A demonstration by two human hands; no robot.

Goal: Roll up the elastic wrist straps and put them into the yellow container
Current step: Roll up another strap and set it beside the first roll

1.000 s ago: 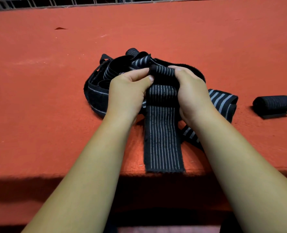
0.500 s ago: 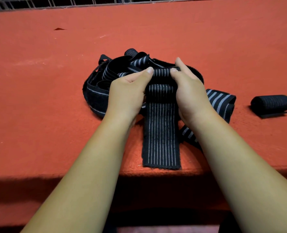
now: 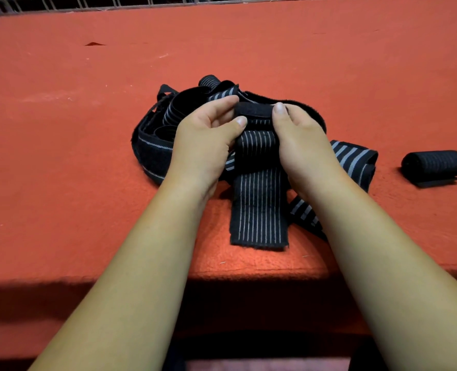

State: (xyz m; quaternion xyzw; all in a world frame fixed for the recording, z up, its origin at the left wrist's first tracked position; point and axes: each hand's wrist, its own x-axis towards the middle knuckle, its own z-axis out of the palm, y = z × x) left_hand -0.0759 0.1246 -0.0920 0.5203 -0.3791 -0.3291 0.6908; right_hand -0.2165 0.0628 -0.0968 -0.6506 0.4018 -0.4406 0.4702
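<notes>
By my reckoning the job is in its early part: one tight black fabric roll (image 3: 433, 163) lies finished at the right of the orange-red felt surface (image 3: 61, 156), well apart from the rest, not yet put away (the yellow container is nowhere in view). The left hand (image 3: 206, 135) and right hand (image 3: 299, 140) both pinch the short rolled start of one black elastic strap with thin grey stripes (image 3: 258, 210), most of which lies flat toward the near edge. Behind them sits one tangled heap of loose black-and-grey straps (image 3: 155, 145); I cannot count how many it holds.
</notes>
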